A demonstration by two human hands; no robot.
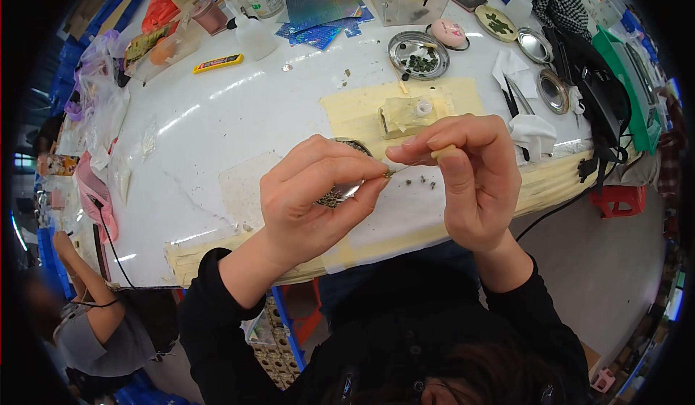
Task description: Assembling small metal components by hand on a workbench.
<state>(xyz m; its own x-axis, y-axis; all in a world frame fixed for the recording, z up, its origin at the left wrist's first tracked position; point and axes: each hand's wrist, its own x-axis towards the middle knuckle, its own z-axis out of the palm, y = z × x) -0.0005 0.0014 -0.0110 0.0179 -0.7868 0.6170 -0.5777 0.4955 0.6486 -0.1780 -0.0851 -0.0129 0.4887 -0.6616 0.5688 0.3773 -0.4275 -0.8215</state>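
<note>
Both my hands are raised over the counter, near each other at its close edge. In my left hand the thumb and forefinger meet in a narrow pinch on a small gold-coloured bit, which pokes out at the right of the fingertips. My right hand holds a thin tool by its pale end between thumb and forefinger, the other fingers loosely curled.

What matters, as I judge it, is how tool and bit line up. The tool's long axis runs mostly across my body, from the right pinch leftward and a little toward me, and its fine end points at the bit. The left hand has the bit itself; the right lies just to its right and slightly farther from me. Whether the tip touches the bit or stops just short, I cannot tell; it is too small.

Below the gap between my hands, a few loose dark bits lie on a white sheet, nearer the right hand. A dish of small metallic pieces sits partly hidden behind my left fingers. Beyond my right fingers is a tape-covered block.
</note>
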